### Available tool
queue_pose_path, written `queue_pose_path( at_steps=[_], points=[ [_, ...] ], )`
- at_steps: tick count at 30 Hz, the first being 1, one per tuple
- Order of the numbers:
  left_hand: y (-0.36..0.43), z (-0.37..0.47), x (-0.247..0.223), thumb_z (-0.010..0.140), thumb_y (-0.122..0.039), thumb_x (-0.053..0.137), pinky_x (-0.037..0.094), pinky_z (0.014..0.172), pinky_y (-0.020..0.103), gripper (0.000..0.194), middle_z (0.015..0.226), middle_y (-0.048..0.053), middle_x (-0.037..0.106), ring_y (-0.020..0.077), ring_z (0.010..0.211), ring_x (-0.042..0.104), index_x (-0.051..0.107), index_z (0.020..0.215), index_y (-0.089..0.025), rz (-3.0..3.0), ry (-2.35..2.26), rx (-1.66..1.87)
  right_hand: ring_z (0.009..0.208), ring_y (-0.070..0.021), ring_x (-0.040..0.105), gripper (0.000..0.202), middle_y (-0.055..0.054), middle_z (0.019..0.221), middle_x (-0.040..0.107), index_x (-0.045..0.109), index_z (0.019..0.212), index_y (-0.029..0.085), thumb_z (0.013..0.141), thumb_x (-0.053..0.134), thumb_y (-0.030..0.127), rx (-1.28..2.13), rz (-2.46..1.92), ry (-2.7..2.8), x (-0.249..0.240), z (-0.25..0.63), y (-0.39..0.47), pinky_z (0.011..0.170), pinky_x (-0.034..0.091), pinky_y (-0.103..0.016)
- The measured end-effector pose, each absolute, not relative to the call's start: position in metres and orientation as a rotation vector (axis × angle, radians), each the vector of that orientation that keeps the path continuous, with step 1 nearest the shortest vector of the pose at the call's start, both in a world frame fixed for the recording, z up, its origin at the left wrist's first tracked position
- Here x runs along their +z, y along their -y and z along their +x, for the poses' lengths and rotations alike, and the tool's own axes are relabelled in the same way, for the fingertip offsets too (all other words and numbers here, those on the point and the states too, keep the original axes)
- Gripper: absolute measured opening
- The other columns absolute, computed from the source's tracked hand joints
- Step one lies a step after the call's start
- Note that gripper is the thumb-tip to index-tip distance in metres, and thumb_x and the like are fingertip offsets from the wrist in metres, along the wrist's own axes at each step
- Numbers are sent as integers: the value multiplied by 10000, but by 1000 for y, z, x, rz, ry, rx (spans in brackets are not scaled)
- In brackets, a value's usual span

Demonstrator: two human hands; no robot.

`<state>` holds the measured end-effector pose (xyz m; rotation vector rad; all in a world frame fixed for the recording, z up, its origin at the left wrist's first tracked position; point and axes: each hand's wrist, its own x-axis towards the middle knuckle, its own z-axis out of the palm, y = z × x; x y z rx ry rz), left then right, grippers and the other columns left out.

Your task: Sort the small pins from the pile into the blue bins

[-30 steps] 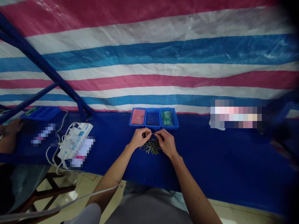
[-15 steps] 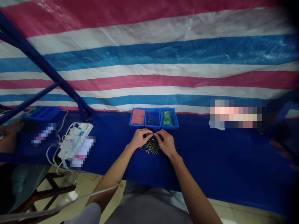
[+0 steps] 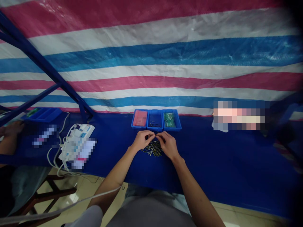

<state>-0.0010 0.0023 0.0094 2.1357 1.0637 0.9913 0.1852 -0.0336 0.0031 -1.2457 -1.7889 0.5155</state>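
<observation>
Reaching forward over the blue tabletop (image 3: 227, 170) with both forearms bare, angled inward from the lower part of the view. Holding the left hand (image 3: 141, 140) and the right hand (image 3: 169, 145) nearly level with each other, with the backs of both turned mostly upward. Holding the left index finger bent to the thumb in a narrow pinch, with a rounded gap behind the closed tips. Shaping the right hand into a similar pinch, with the remaining fingers folded loosely. Meeting tip to tip, or nearly so, just above the far side of a loose heap of slender metal pieces (image 3: 153, 149), some dark, some brassy. Cannot tell what, if anything, is between the fingertips; too small and too covered to make out.

Lying on the tabletop, the heap: below and between the hands, partly hidden by the right one. Facing, just beyond the fingertips, a row of three blue bins (image 3: 155, 129), with pink-red sheets (image 3: 140, 119) in the left, a few dark slender pieces (image 3: 151, 124) in the middle and green-tinted packets (image 3: 169, 119) in the right. Having, well off to the left, a white power strip (image 3: 85, 130) and, farther out, a co-worker's hand (image 3: 16, 127) near a blue compartment tray (image 3: 46, 115).
</observation>
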Motion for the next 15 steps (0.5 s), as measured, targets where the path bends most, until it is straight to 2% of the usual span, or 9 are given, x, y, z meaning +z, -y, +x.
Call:
queue_pose_path(
  at_steps=[15],
  points=[
    [-3,-1,7,947,-389,587,431,616,243,287,747,46,693,124,625,557,740,900,-150,2107,-1078,1008,753,-178,621,264,-41,848,658,652,889,228,1015,464,363,476,-1315,1779,2,186,33,703,437,-286]
  ],
)
